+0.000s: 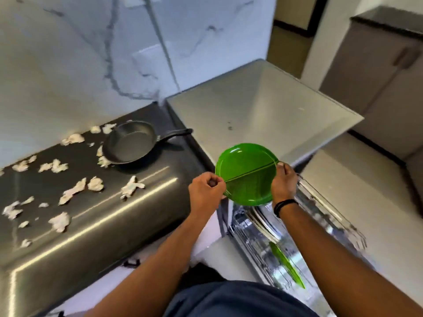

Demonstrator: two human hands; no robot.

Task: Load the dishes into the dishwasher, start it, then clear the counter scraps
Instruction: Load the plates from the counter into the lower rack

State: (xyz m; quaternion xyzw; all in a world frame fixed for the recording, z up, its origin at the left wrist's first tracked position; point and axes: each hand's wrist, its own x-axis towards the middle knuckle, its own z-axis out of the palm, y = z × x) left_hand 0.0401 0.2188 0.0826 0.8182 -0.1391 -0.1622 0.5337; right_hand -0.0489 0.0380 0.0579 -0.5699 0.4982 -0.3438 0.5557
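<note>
Both hands hold green plates (pixel 245 170) over the open dishwasher (pixel 297 243), off the surface's (pixel 91 236) right edge. Left hand (pixel 206 191): fingers curled, pinching the left rim. Right hand (pixel 283 181): fingers clamped on the right rim. Looks like two plates being separated, I judge, for separate slots. One green plate (pixel 287 264) is racked upright. Pan (pixel 129 141) sits near the back edge; scraps (pixel 71 192) lie scattered to the left.
</note>
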